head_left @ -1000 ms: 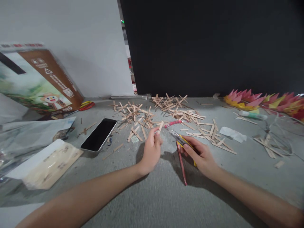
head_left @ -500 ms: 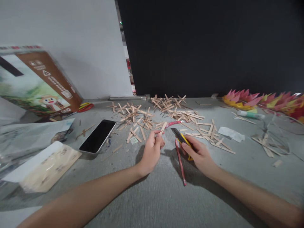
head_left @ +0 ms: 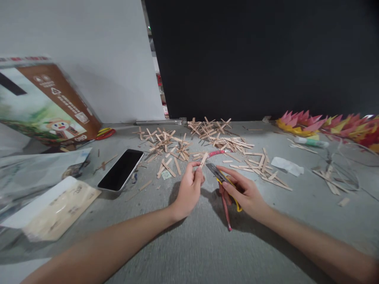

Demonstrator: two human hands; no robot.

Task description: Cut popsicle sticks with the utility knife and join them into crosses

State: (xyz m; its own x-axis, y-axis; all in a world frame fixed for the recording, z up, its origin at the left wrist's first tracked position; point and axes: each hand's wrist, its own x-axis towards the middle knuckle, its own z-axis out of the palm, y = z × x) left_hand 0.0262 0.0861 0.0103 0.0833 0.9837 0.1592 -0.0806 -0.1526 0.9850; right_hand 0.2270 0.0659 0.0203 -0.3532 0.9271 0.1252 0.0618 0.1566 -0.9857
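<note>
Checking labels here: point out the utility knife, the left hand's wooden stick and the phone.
Utility knife [head_left: 220, 175], head view: on its body.
Held wooden stick [head_left: 203, 159], head view: on its exposed end.
Phone [head_left: 121, 170], head view: on its dark screen.

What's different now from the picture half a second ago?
The right hand has tipped the yellow-and-black knife flatter and brought its blade leftward, closer to the wooden stick; whether they touch, I can't tell. Neither of the hands has let go or taken hold of anything: the left hand still pinches the stick. The phone lies as it was.
</note>
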